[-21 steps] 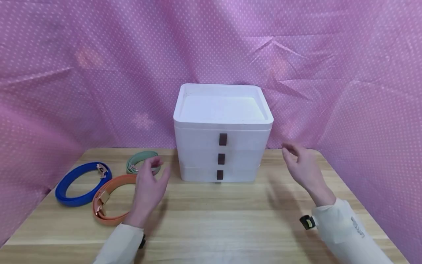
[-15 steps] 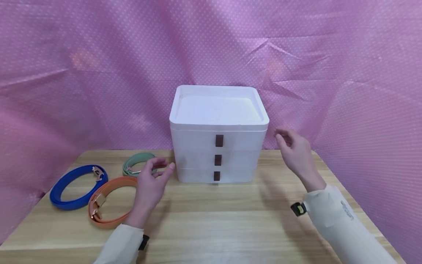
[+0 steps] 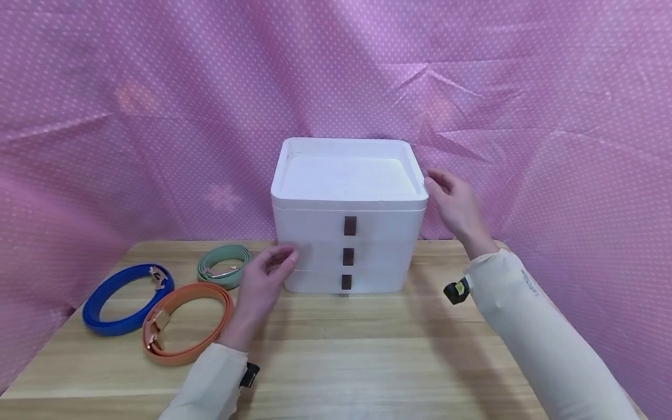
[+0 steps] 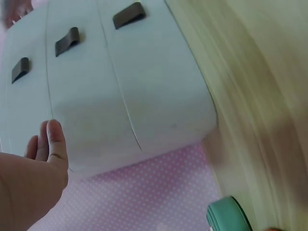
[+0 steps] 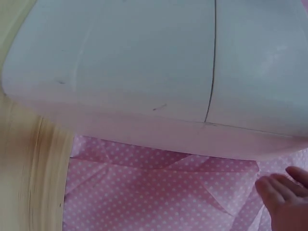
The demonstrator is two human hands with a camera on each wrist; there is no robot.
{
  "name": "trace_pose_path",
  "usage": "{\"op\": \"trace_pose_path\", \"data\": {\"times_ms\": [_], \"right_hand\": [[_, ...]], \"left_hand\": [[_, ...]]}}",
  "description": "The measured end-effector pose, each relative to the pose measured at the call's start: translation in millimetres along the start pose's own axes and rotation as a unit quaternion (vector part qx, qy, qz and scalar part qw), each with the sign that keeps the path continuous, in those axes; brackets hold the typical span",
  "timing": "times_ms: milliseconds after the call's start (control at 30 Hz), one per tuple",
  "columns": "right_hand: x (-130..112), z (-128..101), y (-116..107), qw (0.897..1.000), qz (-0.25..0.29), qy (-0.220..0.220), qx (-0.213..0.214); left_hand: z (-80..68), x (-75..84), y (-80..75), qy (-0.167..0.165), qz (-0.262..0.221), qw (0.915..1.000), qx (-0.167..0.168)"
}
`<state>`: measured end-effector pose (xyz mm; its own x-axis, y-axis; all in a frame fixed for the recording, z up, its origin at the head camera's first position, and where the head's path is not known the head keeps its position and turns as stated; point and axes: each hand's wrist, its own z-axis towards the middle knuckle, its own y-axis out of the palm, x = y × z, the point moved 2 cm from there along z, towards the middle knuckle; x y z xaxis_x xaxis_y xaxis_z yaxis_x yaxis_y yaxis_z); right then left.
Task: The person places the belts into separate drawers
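Note:
A white three-drawer storage box [image 3: 383,248] with brown pull tabs stands at the back of the table. My left hand [image 3: 262,283] is by its front left corner, thumb and fingers loosely bent, holding nothing. In the left wrist view, the left fingers [image 4: 57,137] appear against the box's left part; whether they touch it, I cannot tell. My right hand [image 3: 458,204] is raised beside the right rim of the box's top, fingertips at or very near it. From the right wrist view, that hand [image 5: 288,202] holds nothing, the fingers gently curved.
On the left of the wooden table [image 3: 336,361] lie three coiled belts: a blue belt [image 3: 102,297], an orange belt [image 3: 223,326] and a green belt [image 3: 210,256]. A pink dotted cloth [image 3: 210,116] hangs behind and along both sides. The box's top forms a shallow tray [image 3: 346,178].
My left hand has moved right, away from the belts to the box's front left. My right hand has risen and moved left to the box's top right rim. The box and belts stay put.

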<state>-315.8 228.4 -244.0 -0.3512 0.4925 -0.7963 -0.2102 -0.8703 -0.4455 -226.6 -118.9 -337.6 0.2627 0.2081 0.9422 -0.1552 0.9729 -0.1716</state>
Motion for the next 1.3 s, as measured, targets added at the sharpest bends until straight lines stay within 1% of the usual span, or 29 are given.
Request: {"op": "trace_pose_path", "data": {"times_ms": [133, 200, 300, 433, 533, 633, 733, 800, 900, 1000, 1100, 1167, 1233, 1300], "right_hand": [[-0.3, 11.3, -0.7, 0.998, 0.057, 0.015, -0.014], [0.2, 16.0, -1.6, 0.995, 0.095, 0.020, -0.018], [2.1, 21.1, -2.6, 0.989, 0.139, 0.031, -0.029], [4.6, 25.7, -3.1, 0.985, 0.161, 0.039, -0.044], [6.6, 28.7, -4.0, 0.983, 0.169, 0.048, -0.050], [8.9, 33.5, -4.7, 0.979, 0.188, 0.054, -0.053], [10.5, 39.0, -5.2, 0.974, 0.209, 0.061, -0.056], [10.5, 42.6, -4.3, 0.972, 0.216, 0.066, -0.060], [9.5, 48.3, 0.7, 0.969, 0.229, 0.071, -0.067], [7.6, 54.0, 7.9, 0.962, 0.251, 0.071, -0.076], [5.7, 57.8, 11.9, 0.957, 0.269, 0.074, -0.081], [5.7, 58.7, 11.9, 0.955, 0.275, 0.081, -0.078], [7.1, 58.7, 10.7, 0.955, 0.271, 0.094, -0.073], [9.0, 58.6, 9.7, 0.956, 0.266, 0.107, -0.069]], "left_hand": [[3.9, 6.0, 10.3, 0.006, -0.015, 0.9997, -0.016], [5.6, 8.0, 15.5, 0.009, -0.027, 0.9992, -0.028], [8.6, 9.6, 23.3, 0.013, -0.053, 0.9973, -0.049], [12.4, 13.2, 36.2, 0.012, -0.094, 0.9930, -0.072], [16.1, 17.6, 48.1, 0.001, -0.129, 0.9883, -0.081], [20.0, 22.5, 60.6, -0.011, -0.166, 0.9829, -0.080], [23.1, 26.5, 70.4, -0.020, -0.189, 0.9787, -0.078], [24.4, 28.6, 74.2, -0.021, -0.193, 0.9780, -0.076], [26.0, 30.9, 74.3, -0.025, -0.178, 0.9812, -0.070], [28.1, 31.4, 72.0, -0.027, -0.162, 0.9852, -0.049], [29.1, 32.0, 72.2, -0.022, -0.156, 0.9869, -0.036], [29.2, 32.2, 74.8, -0.020, -0.153, 0.9874, -0.035], [29.6, 31.9, 78.9, -0.017, -0.152, 0.9875, -0.038], [29.5, 31.8, 83.3, -0.019, -0.166, 0.9850, -0.042]]}}
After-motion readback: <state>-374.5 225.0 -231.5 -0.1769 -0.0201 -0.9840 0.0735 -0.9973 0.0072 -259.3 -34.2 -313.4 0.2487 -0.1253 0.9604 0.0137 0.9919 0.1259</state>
